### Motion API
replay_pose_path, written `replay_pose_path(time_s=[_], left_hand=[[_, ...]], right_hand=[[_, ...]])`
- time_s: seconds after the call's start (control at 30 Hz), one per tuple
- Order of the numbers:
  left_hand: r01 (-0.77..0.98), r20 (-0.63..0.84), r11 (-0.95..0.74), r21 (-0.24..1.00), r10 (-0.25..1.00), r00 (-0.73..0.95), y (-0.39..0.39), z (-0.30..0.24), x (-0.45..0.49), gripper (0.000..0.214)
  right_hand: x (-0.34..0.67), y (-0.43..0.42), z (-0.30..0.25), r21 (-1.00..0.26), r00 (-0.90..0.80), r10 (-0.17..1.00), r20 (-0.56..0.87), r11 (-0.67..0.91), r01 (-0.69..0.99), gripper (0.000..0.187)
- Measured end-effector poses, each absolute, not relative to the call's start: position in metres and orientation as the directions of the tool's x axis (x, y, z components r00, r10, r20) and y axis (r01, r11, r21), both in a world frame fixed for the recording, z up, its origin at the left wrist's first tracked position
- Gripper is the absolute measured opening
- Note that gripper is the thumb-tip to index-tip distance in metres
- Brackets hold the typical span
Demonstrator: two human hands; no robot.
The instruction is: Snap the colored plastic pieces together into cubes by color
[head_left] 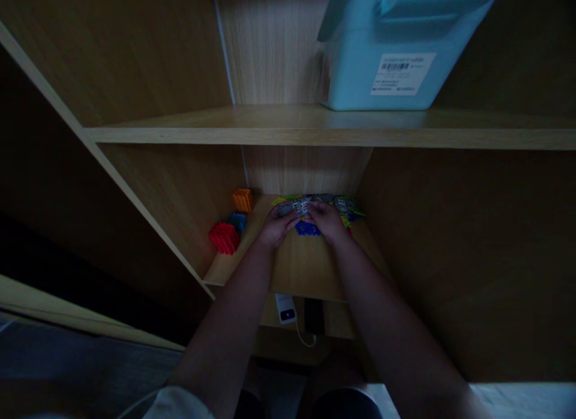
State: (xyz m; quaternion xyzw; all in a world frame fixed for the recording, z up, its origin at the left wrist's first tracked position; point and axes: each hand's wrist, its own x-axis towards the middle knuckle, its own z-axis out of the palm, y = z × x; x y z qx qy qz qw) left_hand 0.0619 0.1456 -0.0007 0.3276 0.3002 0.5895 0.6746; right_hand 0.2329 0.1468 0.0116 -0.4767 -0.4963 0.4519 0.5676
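Inside the shelf compartment, both hands meet over a pile of small coloured plastic pieces (355,214). My left hand (273,228) is closed around the left side of a flat grey piece with a light, grid-like pattern (300,207). My right hand (328,221) pinches the right side of the same piece; its fingertips are partly hidden. Just below the grey piece lies a blue notched piece (308,229). To the left, along the side wall, stand a red ridged stack (224,238), a smaller blue stack (237,221) and an orange ridged stack (243,200).
Above the hands runs a wooden shelf board (279,135), with a light-blue bin (355,77) on it. Lower down, a white device with a small screen (285,308) lies beside a dark flat object (314,316), and a white cable (304,342) curves below them.
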Motion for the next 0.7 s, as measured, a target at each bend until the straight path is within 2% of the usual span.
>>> replay_pose_path(time_s=[0.1, 0.2, 0.3, 0.43, 0.5, 0.57, 0.7], left_hand=[[-0.600, -0.018, 0.058, 0.798, 0.997, 0.073, 0.148, 0.000, 0.061, 0.034], [-0.642, -0.051, 0.021, 0.767, 0.998, -0.028, 0.153, 0.000, 0.057, 0.019], [-0.695, -0.103, 0.007, 0.719, 0.990, -0.096, 0.159, -0.001, 0.052, 0.018], [-0.691, -0.060, -0.022, 0.723, 0.994, -0.094, 0.161, -0.003, 0.052, 0.022], [-0.671, -0.039, -0.016, 0.742, 0.997, -0.068, 0.160, -0.003, 0.053, 0.024], [-0.646, -0.025, -0.007, 0.763, 0.999, -0.040, 0.158, -0.003, 0.055, 0.026], [-0.620, 0.023, -0.021, 0.785, 1.000, -0.005, 0.152, -0.001, 0.058, 0.037]], right_hand=[[0.235, 0.149, 0.011, -0.987, 0.167, 0.972, 0.163, 0.162, 0.019, 0.023], [0.240, 0.151, 0.008, -0.945, 0.216, 0.946, 0.240, 0.176, 0.276, 0.022], [0.243, 0.150, 0.006, -0.810, 0.170, 0.926, 0.336, 0.192, 0.555, 0.017], [0.246, 0.147, 0.007, -0.651, 0.158, 0.886, 0.435, 0.188, 0.735, 0.014], [0.246, 0.146, 0.010, -0.624, 0.155, 0.853, 0.498, 0.227, 0.748, 0.013], [0.244, 0.144, 0.012, -0.660, 0.132, 0.843, 0.522, 0.301, 0.688, 0.014], [0.232, 0.144, 0.008, -0.828, 0.013, 0.909, 0.416, 0.373, 0.418, 0.026]])
